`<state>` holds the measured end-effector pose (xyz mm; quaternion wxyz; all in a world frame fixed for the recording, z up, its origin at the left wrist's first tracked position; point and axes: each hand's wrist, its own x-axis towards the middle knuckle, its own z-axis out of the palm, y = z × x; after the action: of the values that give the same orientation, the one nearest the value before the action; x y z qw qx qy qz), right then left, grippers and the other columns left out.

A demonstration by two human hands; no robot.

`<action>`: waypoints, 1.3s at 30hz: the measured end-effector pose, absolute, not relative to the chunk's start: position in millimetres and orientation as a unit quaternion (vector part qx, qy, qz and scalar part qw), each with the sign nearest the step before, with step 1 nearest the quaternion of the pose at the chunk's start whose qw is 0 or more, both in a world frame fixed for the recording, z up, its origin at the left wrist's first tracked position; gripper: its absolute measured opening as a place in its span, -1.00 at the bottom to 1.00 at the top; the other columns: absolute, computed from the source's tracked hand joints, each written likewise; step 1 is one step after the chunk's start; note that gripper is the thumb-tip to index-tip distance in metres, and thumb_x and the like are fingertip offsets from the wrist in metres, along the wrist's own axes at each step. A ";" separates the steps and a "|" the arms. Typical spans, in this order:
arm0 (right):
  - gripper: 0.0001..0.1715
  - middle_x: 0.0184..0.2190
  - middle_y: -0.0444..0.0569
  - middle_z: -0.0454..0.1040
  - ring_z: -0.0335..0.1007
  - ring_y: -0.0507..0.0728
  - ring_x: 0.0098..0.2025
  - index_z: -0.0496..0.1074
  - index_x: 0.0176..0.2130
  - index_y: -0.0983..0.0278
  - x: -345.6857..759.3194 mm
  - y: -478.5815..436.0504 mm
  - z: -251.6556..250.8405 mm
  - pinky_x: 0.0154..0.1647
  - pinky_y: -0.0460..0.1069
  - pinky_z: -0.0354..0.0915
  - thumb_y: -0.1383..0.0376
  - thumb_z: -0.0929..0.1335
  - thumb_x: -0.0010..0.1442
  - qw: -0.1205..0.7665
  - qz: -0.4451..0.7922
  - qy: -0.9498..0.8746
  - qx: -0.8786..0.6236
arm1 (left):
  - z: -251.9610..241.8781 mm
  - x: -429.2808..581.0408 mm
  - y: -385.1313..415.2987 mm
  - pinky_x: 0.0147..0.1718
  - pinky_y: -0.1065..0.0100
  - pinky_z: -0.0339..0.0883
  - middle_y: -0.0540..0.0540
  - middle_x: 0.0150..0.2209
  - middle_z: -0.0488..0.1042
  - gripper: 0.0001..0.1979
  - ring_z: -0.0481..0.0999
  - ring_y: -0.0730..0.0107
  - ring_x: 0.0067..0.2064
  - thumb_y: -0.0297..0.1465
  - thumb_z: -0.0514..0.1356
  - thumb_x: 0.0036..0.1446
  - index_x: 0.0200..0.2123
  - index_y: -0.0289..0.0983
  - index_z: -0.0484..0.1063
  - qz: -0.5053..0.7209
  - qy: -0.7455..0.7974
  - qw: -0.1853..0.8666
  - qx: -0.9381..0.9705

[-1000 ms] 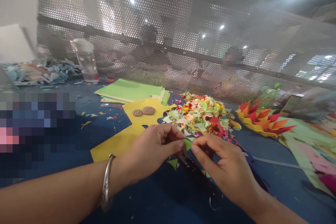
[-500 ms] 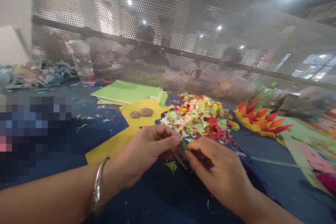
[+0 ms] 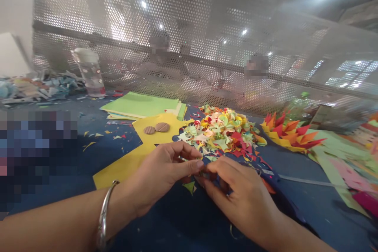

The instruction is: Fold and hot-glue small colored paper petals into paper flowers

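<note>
My left hand (image 3: 168,167) and my right hand (image 3: 239,189) meet fingertip to fingertip above the dark blue table. Both pinch a small folded piece of green paper (image 3: 201,173), which the fingers hide almost entirely. Just under them lies a green paper scrap (image 3: 189,187) with pointed corners. Beyond my left hand is yellow paper (image 3: 118,167), with two brown ridged ovals (image 3: 162,127) resting on its far part. A heap of cut paper scraps (image 3: 224,130) in many colours rises behind my fingers.
Stacked green sheets (image 3: 141,104) lie farther back, near a clear bottle with a white lid (image 3: 89,73). On the right sit a red, orange and yellow folded-paper piece (image 3: 291,134) and pale green sheets (image 3: 336,165). A perforated metal screen (image 3: 189,35) closes off the back.
My right fingers have moved left, closer to my left fingertips, and now cover most of the green paper. The scissors seen beneath my hands before are no longer distinguishable.
</note>
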<state>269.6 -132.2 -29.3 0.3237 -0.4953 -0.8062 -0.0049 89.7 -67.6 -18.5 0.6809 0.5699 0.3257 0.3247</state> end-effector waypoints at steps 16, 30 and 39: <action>-0.91 -0.44 -0.11 0.43 0.34 0.06 -0.44 0.44 -0.29 0.25 269.6 -136.9 -23.7 -0.40 -0.02 0.27 0.30 0.34 0.26 0.359 0.054 -0.777 -0.514 | -21.1 88.1 -62.1 -0.24 0.30 0.26 -0.06 -0.31 0.49 -0.69 0.42 0.36 -0.29 -0.25 0.37 -0.03 -0.27 -0.32 0.46 0.315 0.313 0.651 0.615; -0.88 -0.48 -0.15 0.41 0.31 0.02 -0.50 0.45 -0.34 0.23 270.2 -136.6 -24.1 -0.46 -0.06 0.25 0.32 0.33 0.25 0.360 0.088 -0.769 -0.521 | -22.8 88.0 -60.6 -0.35 0.38 0.17 0.00 -0.40 0.43 -0.77 0.32 0.46 -0.39 -0.25 0.29 0.09 -0.31 -0.32 0.48 0.313 0.303 0.636 0.638; -0.86 -0.48 -0.14 0.41 0.31 0.02 -0.50 0.45 -0.33 0.24 268.8 -134.9 -24.6 -0.47 -0.05 0.26 0.28 0.32 0.26 0.353 0.108 -0.765 -0.527 | -24.5 87.6 -61.1 -0.32 0.37 0.20 -0.02 -0.38 0.48 -0.74 0.39 0.42 -0.34 -0.24 0.36 0.00 -0.33 -0.30 0.49 0.313 0.300 0.641 0.633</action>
<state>268.8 -134.9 -24.6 0.3528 -0.5274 -0.7653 0.1081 87.6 -61.1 -24.5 0.6412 0.6329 0.3002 0.3134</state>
